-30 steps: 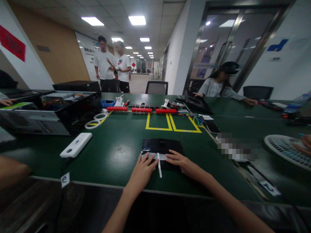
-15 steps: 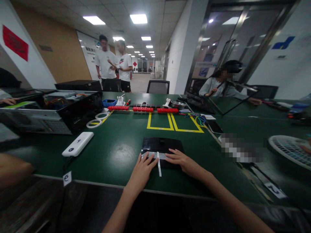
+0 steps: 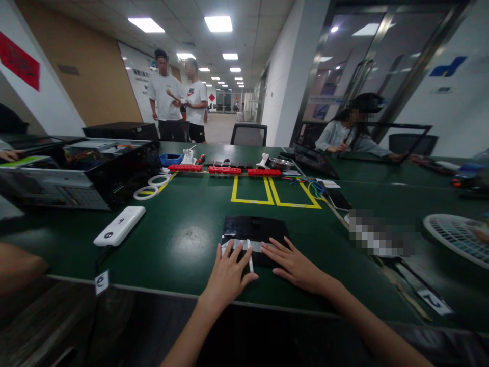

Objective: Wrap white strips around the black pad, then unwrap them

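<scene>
Watching remotely, I log a black panel (image 3: 237,227) flat on the tabletop (image 3: 183,260), within easy reach. Left hand (image 3: 228,275) and right hand (image 3: 296,262) rest fingers spread, pinching nothing I can see, probably steadying the silvery band (image 3: 257,246). They cover part of it and a white strip (image 3: 251,265); panel's underside hidden.

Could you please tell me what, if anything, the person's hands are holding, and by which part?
Nothing appears gripped: the left hand and right hand are open, their fingers spread over the black panel along its grey strip.
</scene>
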Action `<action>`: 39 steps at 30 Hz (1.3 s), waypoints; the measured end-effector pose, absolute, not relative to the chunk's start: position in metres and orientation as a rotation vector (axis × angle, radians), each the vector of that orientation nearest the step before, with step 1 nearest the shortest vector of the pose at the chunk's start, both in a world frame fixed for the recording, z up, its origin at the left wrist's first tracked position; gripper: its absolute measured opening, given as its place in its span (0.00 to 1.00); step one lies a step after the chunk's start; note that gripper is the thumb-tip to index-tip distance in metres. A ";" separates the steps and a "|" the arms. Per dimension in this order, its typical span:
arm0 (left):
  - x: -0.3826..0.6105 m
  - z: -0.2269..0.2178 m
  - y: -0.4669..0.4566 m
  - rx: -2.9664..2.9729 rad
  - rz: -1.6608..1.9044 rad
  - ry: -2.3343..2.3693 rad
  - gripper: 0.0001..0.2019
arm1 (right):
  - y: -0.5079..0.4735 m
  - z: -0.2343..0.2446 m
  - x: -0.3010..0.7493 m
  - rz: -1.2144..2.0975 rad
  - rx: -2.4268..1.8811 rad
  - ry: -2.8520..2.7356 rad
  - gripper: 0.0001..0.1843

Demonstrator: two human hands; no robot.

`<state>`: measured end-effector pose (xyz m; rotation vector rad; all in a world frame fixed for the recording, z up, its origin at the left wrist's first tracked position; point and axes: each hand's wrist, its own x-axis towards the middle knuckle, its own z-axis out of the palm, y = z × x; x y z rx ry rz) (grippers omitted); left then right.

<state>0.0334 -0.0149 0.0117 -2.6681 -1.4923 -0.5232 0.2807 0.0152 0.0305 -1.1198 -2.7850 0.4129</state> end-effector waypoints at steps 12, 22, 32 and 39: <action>0.036 0.016 -0.025 -2.605 -0.421 -1.475 0.27 | 0.011 0.031 0.279 0.304 -1.153 -2.818 0.32; 0.008 0.033 -0.010 -2.810 -0.613 -1.625 0.24 | -0.010 0.043 0.249 0.022 -1.205 -2.662 0.30; -0.074 -0.010 0.008 -2.431 -0.830 -1.899 0.18 | -0.018 0.049 0.168 -0.001 -0.859 -2.746 0.20; -0.074 -0.016 0.009 -2.464 -0.733 -1.911 0.18 | 0.033 0.038 0.165 0.047 -1.346 -2.821 0.41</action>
